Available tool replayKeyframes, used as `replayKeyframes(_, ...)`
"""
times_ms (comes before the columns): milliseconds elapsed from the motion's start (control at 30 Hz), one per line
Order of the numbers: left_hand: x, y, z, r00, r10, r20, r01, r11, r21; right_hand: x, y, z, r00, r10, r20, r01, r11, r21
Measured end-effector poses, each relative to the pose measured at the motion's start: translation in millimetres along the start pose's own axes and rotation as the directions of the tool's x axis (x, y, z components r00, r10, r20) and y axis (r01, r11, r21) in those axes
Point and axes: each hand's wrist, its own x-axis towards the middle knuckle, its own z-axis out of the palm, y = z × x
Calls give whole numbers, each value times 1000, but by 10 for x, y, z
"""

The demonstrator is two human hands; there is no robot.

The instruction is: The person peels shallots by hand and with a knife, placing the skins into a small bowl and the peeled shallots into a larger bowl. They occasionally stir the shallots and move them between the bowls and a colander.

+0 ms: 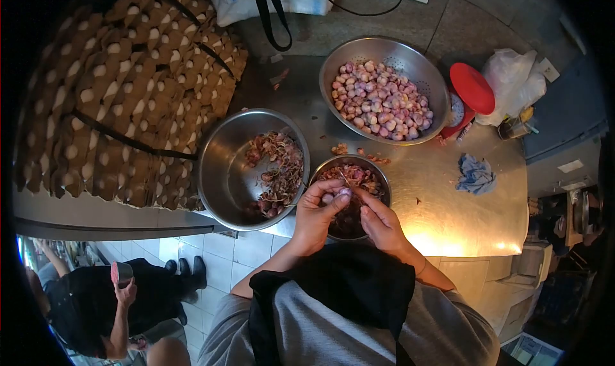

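Note:
Small peeled purple-white shallots (346, 192) are held in my left hand (314, 215), its fingers curled round them. My right hand (382, 222) is closed in a pinch just beside them; I cannot tell what is between its fingertips. Both hands are over a small steel bowl (386, 188) with reddish skins (364, 177) in it. To the left, a larger steel bowl (221, 154) holds unpeeled shallots with dry roots and stalks (280, 164). Beyond the small bowl, a steel colander (435, 77) contains a heap of peeled shallots (381, 103).
Stacked egg trays (128, 90) stand at the left. A red scale (471, 89), plastic bags (509, 77) and a blue cloth (476, 174) are on the steel table (435, 202) at right. Behind the left side, a person in black (90, 302) holds a container (122, 274).

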Motion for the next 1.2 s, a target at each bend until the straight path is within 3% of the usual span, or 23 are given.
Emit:
replayKeyframes(33,-1,3,7,1000,8,-6,-8,1000,5,-9,-13,1,999,26,38,-31,989,143)
replayKeyframes(233,-5,18,21,1000,16,-1,-16,1000,0,4,-14,57,999,-34,7,33,995,91)
replayKeyframes(333,-6,47,35,999,-33,-7,33,999,-29,7,-118,18,999,43,29,-45,995,87)
replayKeyframes(433,5,11,-3,997,-72,7,72,996,-54,-2,-197,4,987,151,46,-158,964,216)
replayKeyframes(633,-1,6,-10,994,-104,28,105,992,-62,1,-140,7,990,132,40,-137,974,178)
replayKeyframes(700,0,-8,-28,995,-92,29,93,995,-30,22,-93,-6,998,55,21,-57,993,103)
replayKeyframes(933,9,41,-61,979,-195,64,204,957,-207,43,-160,-85,996,3,-86,0,999,38)
replayKeyframes(1133,33,-8,-30,986,-162,35,165,952,-259,-29,-133,16,994,17,110,-29,993,112)
replayKeyframes(1200,34,-69,-60,991,-126,52,136,948,-287,-32,-138,39,995,-7,96,2,999,50)
